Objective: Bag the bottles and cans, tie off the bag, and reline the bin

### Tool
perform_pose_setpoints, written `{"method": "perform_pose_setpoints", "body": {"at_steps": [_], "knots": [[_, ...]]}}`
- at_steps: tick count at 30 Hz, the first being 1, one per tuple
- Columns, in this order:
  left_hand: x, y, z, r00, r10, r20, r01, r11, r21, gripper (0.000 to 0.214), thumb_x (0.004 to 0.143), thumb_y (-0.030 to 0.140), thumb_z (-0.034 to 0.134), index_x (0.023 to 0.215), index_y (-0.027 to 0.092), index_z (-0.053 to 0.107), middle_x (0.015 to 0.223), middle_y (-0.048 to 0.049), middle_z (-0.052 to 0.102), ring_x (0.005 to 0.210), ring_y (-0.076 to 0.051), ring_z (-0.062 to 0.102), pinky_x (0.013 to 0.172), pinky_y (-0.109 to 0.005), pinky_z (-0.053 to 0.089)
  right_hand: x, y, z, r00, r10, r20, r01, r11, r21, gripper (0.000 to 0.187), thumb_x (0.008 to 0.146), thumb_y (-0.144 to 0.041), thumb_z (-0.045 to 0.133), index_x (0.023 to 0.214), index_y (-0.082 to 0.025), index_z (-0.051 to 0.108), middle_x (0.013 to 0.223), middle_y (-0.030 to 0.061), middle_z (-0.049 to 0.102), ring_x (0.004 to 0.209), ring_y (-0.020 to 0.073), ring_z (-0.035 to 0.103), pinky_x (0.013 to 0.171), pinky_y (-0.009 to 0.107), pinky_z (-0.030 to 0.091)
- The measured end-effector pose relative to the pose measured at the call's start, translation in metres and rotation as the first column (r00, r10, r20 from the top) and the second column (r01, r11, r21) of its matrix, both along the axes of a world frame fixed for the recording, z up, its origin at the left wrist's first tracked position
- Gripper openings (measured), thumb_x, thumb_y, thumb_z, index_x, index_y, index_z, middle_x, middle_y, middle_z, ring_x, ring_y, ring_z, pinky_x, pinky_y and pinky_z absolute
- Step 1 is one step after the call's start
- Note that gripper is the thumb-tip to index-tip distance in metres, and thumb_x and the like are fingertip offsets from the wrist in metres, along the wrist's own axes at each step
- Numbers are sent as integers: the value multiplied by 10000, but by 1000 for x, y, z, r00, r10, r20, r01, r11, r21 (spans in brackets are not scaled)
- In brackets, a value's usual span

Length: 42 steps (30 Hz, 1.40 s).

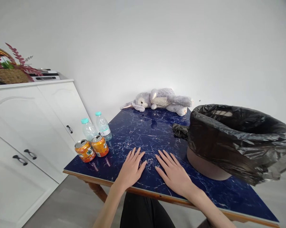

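My left hand (131,167) lies flat on the blue marbled table (143,136), fingers stretched out and holding nothing. Beside it, also palm down with fingers spread, rests my right hand (172,172). Left of my left hand stand two opened orange drink cans, one in front (85,151) and one to its right (100,146). Behind them are two clear plastic bottles with turquoise caps, the left one (88,129) partly hidden by the cans, the right one (103,126) with a label. To the right of my right hand is a trash bin (204,163) lined with a black plastic bag (211,136).
A grey plush rabbit (160,98) lies on its side at the table's far edge, against the wall. A white cabinet (38,126) stands at the left, with a wicker flower basket (12,76) on top. The bag overhangs the table's right side.
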<state>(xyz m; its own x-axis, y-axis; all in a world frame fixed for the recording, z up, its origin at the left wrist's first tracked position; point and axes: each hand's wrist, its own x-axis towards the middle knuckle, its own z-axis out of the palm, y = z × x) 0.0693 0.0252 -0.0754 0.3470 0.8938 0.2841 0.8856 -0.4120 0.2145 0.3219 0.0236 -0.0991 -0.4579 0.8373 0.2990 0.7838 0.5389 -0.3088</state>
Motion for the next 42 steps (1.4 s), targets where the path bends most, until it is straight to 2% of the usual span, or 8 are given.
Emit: {"method": "perform_pose_setpoints", "body": {"at_steps": [9,12,15,22,28,34,42], "knots": [[1,0,-1,1000,7,22,-8,1000,28,532,1110,531,405,1574,280,474,1702,-67,403,1608,-299,296,1305,-566,321,8,-19,-2,993,-70,-93,74,996,40,605,1113,-554,372,1613,-232,481,1668,44,431,1567,307,385,1291,561,360],[0,1,-3,1000,3,25,-4,999,37,528,1110,526,407,1574,285,483,1699,-63,409,1603,-304,310,1302,-572,324,9,-19,-2,991,-70,-115,74,997,38,608,1109,-551,392,1600,-210,502,1656,59,452,1557,315,402,1286,567,372],[-1,3,-6,999,2,43,-4,998,58,516,1106,525,422,1573,316,488,1691,-48,424,1596,-309,328,1292,-579,340,11,-18,-2,988,-50,-148,58,997,51,569,1111,-524,413,1595,-243,512,1638,54,484,1550,317,416,1286,579,368],[-1,3,-5,999,8,46,-10,999,45,512,1106,513,434,1573,313,494,1691,-49,423,1596,-310,326,1294,-571,338,12,-18,-1,991,-49,-127,53,998,27,589,1114,-531,397,1594,-210,512,1641,49,478,1557,308,407,1287,565,373],[-2,3,-4,999,11,45,-13,999,51,513,1104,516,436,1580,332,489,1686,-39,432,1588,-317,342,1282,-578,360,12,-18,-1,987,-46,-154,51,998,23,570,1110,-539,411,1602,-264,502,1637,28,486,1548,312,421,1275,566,390],[-3,4,-6,999,16,47,-19,998,62,507,1104,511,440,1577,338,493,1677,-34,449,1581,-315,360,1282,-574,361,13,-17,-3,986,-51,-158,55,998,20,569,1114,-526,404,1599,-247,508,1639,29,486,1551,308,416,1273,548,402],[-1,4,0,999,23,30,-24,999,37,505,1106,511,432,1575,333,495,1680,-30,443,1586,-310,350,1283,-578,359,13,-17,1,988,-55,-147,55,998,-4,569,1119,-507,387,1592,-218,515,1641,23,474,1555,309,406,1284,547,391]]}}
